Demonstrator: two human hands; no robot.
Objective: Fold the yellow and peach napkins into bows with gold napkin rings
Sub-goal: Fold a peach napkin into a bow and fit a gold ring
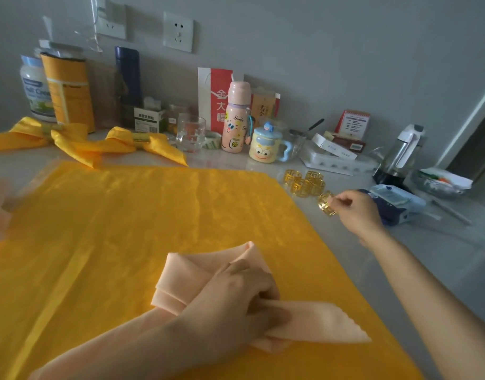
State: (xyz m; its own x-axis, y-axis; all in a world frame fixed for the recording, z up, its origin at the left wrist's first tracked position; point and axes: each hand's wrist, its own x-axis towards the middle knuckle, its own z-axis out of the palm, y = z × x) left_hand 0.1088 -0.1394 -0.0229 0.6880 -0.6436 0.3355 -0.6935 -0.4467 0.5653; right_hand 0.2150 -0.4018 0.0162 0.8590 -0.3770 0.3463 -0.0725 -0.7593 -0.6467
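Yellow bows point(71, 141) lie at 10 o'clock. Left hand point(230, 297), 6 o'clock: fingers curled round the gathered middle of the peach napkin point(181, 272), on the yellow cloth point(126, 215). Right hand point(358, 209), 3 o'clock: pinches one gold ring point(326, 205). Loose rings point(304, 183) lie just beside it, at 2 o'clock.

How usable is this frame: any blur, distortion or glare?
Head view: dim, flat light, no harsh glare; wide-angle stretch toward the edges, left border smeared; gold ring in the right hand slightly soft; left hand gripping the peach napkin fairly sharp.
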